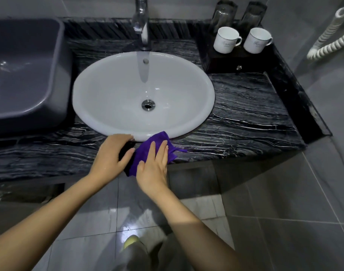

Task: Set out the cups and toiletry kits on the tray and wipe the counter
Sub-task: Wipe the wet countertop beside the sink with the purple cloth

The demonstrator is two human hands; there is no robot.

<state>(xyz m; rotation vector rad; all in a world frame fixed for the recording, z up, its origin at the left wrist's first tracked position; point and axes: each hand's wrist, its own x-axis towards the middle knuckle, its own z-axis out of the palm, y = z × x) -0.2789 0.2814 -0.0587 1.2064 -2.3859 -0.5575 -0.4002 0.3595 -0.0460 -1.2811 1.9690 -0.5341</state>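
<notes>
Purple cloth (147, 151) is spread at the front edge of the black marble counter (245, 114), just below the rim of the white sink (112, 98), and much of it is covered by the hands, so its full outline cannot be made out. The tap (142, 22) is cut off at the top of the frame, and the grey tub (26, 71) is cut off at the left. Two glasses (224, 14) against the back wall are seen only dimly, and the print on the two white cups (226, 41) is too small to be read. The right hand (154, 163) is laid flat on the cloth, fingers extended and pressed down, nothing gripped. The left hand (113, 153) is rested beside the cloth's left edge with fingers loosely curved; whether the cloth is pinched by it cannot be told. Both cups are stood upright, handles to the right, on a dark tray (231, 59) at the back right corner, well apart from the hands. A white coiled cord (331, 42) is hung on the right wall.
</notes>
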